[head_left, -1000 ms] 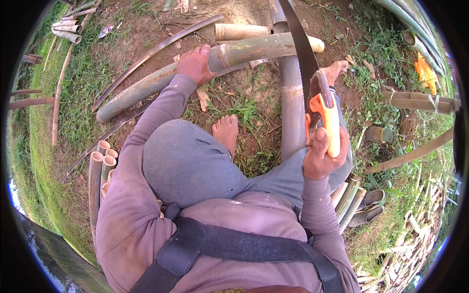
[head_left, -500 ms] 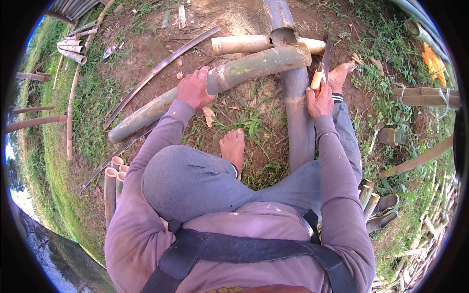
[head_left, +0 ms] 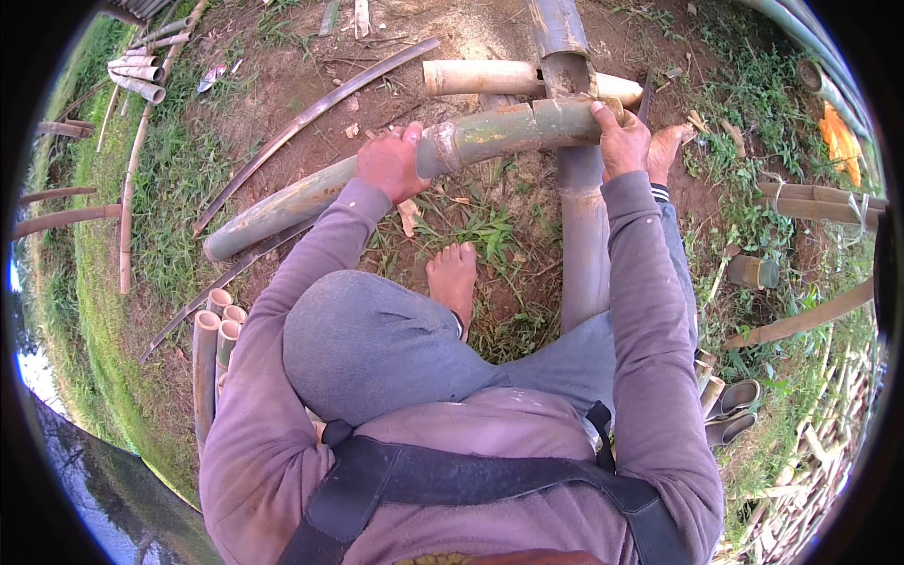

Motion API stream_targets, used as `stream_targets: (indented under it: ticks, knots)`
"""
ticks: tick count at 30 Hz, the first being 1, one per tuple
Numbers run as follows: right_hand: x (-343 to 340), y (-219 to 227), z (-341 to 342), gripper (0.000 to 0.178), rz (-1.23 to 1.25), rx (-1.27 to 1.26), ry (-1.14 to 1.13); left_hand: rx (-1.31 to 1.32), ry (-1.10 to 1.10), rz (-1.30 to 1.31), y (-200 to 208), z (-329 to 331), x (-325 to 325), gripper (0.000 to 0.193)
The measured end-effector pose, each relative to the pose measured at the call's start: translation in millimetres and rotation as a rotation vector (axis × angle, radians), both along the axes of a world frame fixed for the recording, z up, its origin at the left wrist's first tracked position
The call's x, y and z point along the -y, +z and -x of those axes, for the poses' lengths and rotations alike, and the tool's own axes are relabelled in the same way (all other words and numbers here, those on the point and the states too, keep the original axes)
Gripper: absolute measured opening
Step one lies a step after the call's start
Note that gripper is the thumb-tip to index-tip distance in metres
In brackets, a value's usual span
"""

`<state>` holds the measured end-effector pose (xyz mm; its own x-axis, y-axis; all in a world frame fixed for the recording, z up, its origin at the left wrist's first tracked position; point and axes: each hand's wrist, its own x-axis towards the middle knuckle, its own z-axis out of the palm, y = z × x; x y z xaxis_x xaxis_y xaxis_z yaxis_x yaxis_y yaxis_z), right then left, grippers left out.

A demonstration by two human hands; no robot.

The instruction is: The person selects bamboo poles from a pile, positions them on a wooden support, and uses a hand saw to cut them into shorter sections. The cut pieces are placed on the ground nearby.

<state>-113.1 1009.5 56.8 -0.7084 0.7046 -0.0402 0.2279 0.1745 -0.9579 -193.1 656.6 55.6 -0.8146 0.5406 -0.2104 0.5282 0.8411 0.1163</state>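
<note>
A long green-grey bamboo pole lies slanted across the bare earth in front of me. My left hand grips it near its middle. At its right end my right hand is closed over the top. That end rests across a thick bamboo stem that runs away from me. Behind it lies a short pale bamboo section. A dark blade shows on the ground just past my right hand. One bare foot is planted on the grass between my arms, and the other foot is beside my right hand.
Cut bamboo tubes lie bundled by my left knee, with more tubes at the far left. A thin curved bamboo strip runs beyond the pole. At the right are bamboo poles, an orange object and short tube ends.
My right hand held an orange-handled saw up a second ago, brought it down by the pole, and now grips the pole's end without it. My left hand stayed on the pole.
</note>
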Motion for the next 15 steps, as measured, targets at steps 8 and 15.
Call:
stream_targets:
  ticks: [8,15]
  knots:
    - [22,13,-22,0.045,-0.178,-0.07,-0.129,-0.061,0.027,-0.001,19,-11,4,0.089]
    - [70,59,-55,0.043,-0.194,0.121,-0.23,-0.101,0.052,-0.052,23,-33,15,0.093]
